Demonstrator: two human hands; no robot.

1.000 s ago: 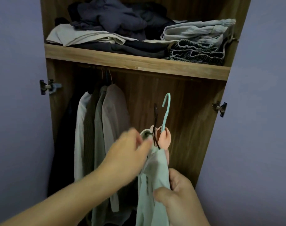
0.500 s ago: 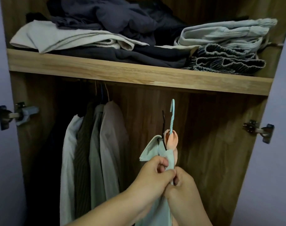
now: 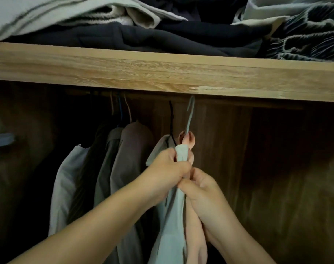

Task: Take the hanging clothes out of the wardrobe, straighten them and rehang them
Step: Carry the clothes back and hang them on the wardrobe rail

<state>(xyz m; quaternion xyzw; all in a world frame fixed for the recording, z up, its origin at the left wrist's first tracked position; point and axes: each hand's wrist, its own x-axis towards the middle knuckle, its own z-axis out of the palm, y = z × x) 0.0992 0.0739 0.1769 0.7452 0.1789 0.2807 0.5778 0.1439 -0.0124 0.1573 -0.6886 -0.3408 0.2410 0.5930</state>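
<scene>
Garments bunched together up at the collar, that's where both hands are working. The left hand [image 3: 169, 168] has its fingers curled tight round the pale green garment [image 3: 171, 216] just below the hanger neck, and the right hand [image 3: 197, 189] grips the same bundle a touch lower, against the peach garment [image 3: 195, 237]. Two garments in the hands, then, each with its own hook: a light blue hanger hook [image 3: 190, 115] and a black hanger hook [image 3: 171, 119], both reaching up under the wooden shelf [image 3: 124, 69], near where the rail should be. Whether either has caught the rail, I cannot tell. This cloth looks soft, thin and light; it droops freely, so holding at the shoulders by the hanger neck keeps control, I'd judge. To the left, hung clothes [image 3: 109, 168]: about four that I can count, though the dark ones blur together. Folded clothes [image 3: 162, 29] are piled on the shelf.
</scene>
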